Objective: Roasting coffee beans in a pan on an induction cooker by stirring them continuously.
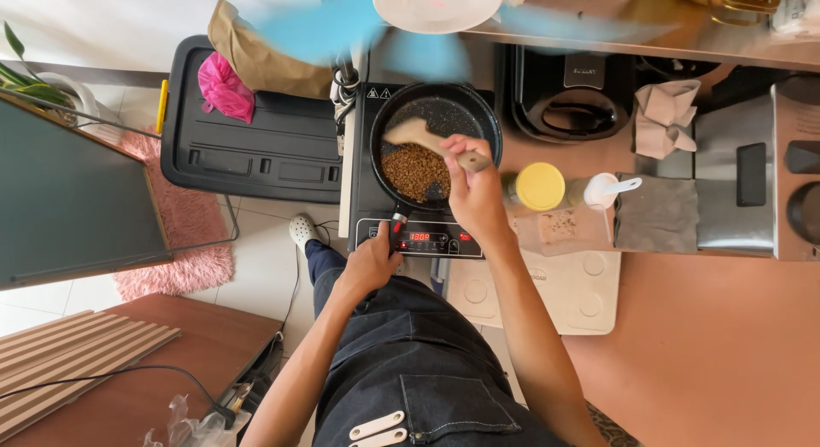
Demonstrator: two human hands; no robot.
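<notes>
On the worktop, the right hand pinched a stiff, light wooden spatula by its handle at five o'clock over the frying pan, while the left hand, fingers spread, touched the cooker's control panel.

Single view, from a camera worn on the person's head. It looks almost straight down over the apron and both forearms, at about arm's length from the work. The right hand lies near the frame centre; beyond its fingers, toward the top edge, sits the frying pan. The left hand lies lower, its fingertips at the cooker's control panel. Floor fills the left side, counter the right. No second view shares the scene.
</notes>
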